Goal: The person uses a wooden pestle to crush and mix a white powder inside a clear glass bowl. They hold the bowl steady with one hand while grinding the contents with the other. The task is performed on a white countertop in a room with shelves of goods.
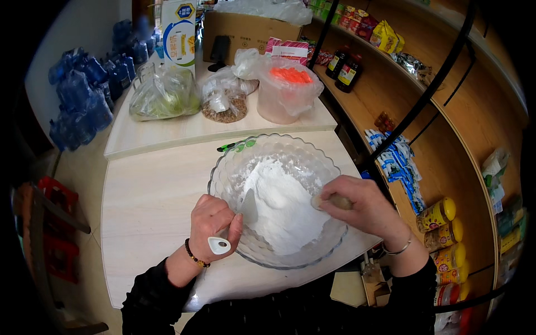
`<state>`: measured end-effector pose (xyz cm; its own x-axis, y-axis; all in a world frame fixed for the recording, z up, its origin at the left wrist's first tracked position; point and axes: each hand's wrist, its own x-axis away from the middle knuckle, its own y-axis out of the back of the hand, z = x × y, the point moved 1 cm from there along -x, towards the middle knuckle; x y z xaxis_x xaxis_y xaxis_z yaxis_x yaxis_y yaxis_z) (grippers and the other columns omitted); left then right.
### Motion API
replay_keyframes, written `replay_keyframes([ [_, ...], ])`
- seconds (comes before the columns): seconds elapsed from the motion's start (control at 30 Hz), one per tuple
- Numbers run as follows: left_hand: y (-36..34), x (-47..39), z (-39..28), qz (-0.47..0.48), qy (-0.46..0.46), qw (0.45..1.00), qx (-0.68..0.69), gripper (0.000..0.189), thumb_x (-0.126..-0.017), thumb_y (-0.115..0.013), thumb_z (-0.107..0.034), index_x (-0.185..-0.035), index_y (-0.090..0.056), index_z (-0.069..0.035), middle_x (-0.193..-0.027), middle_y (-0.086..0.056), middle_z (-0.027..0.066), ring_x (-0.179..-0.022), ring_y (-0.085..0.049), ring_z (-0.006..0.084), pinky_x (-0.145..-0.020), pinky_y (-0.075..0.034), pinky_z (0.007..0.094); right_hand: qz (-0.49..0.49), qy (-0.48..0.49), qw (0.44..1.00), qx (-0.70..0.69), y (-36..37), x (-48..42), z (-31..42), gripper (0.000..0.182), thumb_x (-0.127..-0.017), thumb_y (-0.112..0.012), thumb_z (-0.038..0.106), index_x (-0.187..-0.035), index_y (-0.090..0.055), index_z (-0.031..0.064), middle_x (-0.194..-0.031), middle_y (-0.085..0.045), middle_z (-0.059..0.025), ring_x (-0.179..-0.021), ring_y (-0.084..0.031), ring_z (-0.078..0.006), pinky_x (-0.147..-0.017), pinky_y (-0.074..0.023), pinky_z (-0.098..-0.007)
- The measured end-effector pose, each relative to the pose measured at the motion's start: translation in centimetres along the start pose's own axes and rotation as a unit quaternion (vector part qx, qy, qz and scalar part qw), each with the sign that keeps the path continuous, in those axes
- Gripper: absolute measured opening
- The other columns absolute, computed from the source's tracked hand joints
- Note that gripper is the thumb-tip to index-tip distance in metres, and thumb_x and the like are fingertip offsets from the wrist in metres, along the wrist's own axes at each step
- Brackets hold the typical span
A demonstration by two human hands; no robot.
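Observation:
A large clear glass bowl (331, 163) with a scalloped rim stands on the pale table in front of me. Inside it lies a mound of white powder (284, 209), with some dusted up the far wall. My left hand (211, 222), at the bowl's left rim, grips a white-handled spatula (219, 246); its flat pale blade tips into the bowl beside the powder. Over the right side of the bowl, my right hand (356, 205) pinches a small translucent, rounded object (341, 202). The fingers partly cover that object, so its exact kind is unclear.
A green utility knife (234, 145) lies behind the bowl. On the raised ledge are a bag of green produce (167, 98), a bag of brown bits (226, 106) and a plastic bucket (276, 100) with orange-red contents. Stocked wooden shelves (444, 155) flank the right.

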<state>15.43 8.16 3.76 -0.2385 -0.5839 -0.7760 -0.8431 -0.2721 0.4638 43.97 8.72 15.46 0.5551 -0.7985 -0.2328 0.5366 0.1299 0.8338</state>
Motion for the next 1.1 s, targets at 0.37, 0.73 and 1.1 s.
replay_keyframes([
  [0.37,0.0,-0.5,0.1,0.001,-0.016,1.000,0.004,0.017,-0.073,-0.071,0.001,-0.064,-0.058,-0.007,-0.064,-0.053,0.0076,-0.059,-0.052,0.0289,-0.064,-0.040,0.0378,-0.132,-0.003,0.990,-0.056,-2.2,-3.2,-2.8,0.011,-0.087,-0.072,0.006,-0.094,-0.064,0.0025,-0.088,-0.069,-0.0119,-0.081,-0.069,-0.0281,-0.076,-0.0544,-0.0331],
  [0.73,-0.2,-0.4,0.0,0.000,-0.012,1.000,0.004,0.018,-0.072,-0.071,0.001,-0.064,-0.057,-0.006,-0.063,-0.052,0.0079,-0.059,-0.051,0.0287,-0.063,-0.040,0.0372,-0.090,0.031,0.995,-0.030,-3.6,-0.9,-1.6,0.013,-0.085,-0.075,0.006,-0.095,-0.066,0.0034,-0.092,-0.070,-0.0106,-0.085,-0.070,-0.0253,-0.077,-0.0553,-0.0317],
  [1.1,0.0,-0.1,0.1,-0.011,-0.014,1.000,0.002,0.017,-0.071,-0.071,0.002,-0.064,-0.057,-0.006,-0.063,-0.052,0.0082,-0.059,-0.051,0.0289,-0.063,-0.040,0.0375,-0.025,-0.020,0.999,-0.034,0.3,0.6,1.7,0.013,-0.087,-0.072,0.006,-0.097,-0.064,0.0034,-0.091,-0.069,-0.0114,-0.085,-0.070,-0.0254,-0.078,-0.0552,-0.0319],
])
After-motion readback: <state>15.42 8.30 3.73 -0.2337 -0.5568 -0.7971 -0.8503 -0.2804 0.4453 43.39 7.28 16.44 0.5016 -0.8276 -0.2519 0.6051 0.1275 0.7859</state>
